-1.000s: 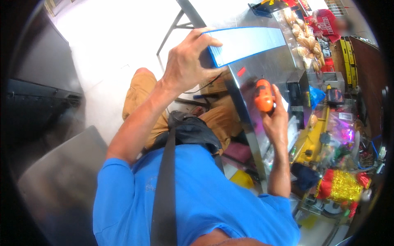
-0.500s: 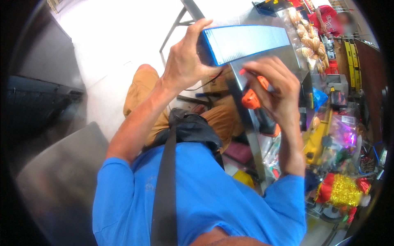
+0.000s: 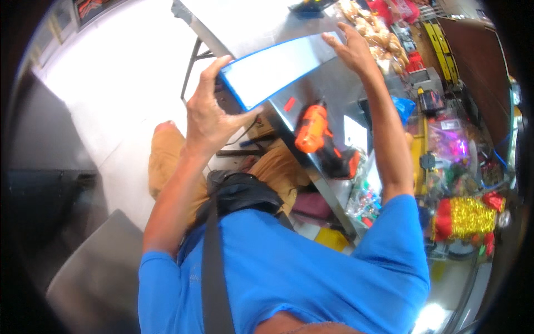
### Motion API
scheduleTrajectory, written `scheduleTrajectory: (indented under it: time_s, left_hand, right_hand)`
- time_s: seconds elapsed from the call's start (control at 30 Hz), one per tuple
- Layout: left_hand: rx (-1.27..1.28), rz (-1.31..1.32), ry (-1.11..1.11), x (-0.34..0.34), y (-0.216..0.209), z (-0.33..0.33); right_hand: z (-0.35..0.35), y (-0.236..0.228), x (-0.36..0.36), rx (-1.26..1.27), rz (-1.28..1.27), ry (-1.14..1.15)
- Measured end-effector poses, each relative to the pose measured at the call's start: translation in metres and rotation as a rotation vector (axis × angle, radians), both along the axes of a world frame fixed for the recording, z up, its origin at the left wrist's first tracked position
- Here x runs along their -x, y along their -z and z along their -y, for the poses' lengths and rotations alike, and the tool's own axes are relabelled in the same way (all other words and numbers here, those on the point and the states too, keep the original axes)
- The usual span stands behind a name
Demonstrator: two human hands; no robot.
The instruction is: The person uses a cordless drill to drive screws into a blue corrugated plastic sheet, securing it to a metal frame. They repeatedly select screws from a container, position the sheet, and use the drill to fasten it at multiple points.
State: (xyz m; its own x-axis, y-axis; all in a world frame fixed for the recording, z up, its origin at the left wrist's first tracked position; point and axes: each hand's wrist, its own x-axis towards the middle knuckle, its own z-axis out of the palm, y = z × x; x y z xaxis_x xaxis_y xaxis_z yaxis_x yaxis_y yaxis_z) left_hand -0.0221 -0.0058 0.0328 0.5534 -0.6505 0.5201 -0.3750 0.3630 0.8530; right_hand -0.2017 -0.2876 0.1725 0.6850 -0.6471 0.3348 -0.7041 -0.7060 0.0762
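Observation:
A long blue-edged panel (image 3: pixel 281 69) with a shiny white face is held up over the near edge of the metal table (image 3: pixel 311 192). My left hand (image 3: pixel 210 114) grips its left end between thumb and fingers. At the far right end, my right hand (image 3: pixel 353 50) has thumb and fingers about the corner; some of that contact is hidden. Below the panel, an orange and black cordless drill (image 3: pixel 313 131) lies on the table, touched by neither hand. Beside the drill is a small red piece (image 3: pixel 290 104).
Bagged bread rolls (image 3: pixel 375 33) lie at the table's far right. A blue plastic bag (image 3: pixel 403 108) and a gold and red tinsel decoration (image 3: pixel 466 217) are among clutter on the right. A grey chair back (image 3: pixel 94 273) stands at lower left.
My right hand has moved from beside the drill up to the panel's right end. The drill now shows fully on the table. The whole view has shifted, with the panel further left.

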Motion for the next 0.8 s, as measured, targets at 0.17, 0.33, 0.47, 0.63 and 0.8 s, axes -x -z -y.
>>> scheduleTrajectory:
  time_s: [0.17, 0.33, 0.47, 0.63, 0.8]
  left_hand:
    - [-0.015, -0.055, 0.02, -0.006, 0.009, -0.007]
    - [-0.028, 0.097, 0.026, -0.003, 0.005, 0.0]
    - [-0.059, 0.036, 0.012, -0.022, 0.007, -0.006]
    - [-0.068, 0.029, 0.032, -0.028, 0.008, -0.005]
    - [-0.096, 0.03, 0.065, -0.026, 0.002, -0.002]
  right_hand:
    - [0.064, 0.01, 0.023, -0.435, 0.04, 0.269]
    - [0.096, 0.017, 0.05, -0.186, -0.073, 0.253]
    - [0.012, 0.005, 0.015, -0.24, -0.091, -0.172]
    - [-0.055, -0.014, -0.019, -0.139, -0.3, -0.464]
    - [-0.013, -0.015, -0.024, -0.101, -0.511, -0.49]
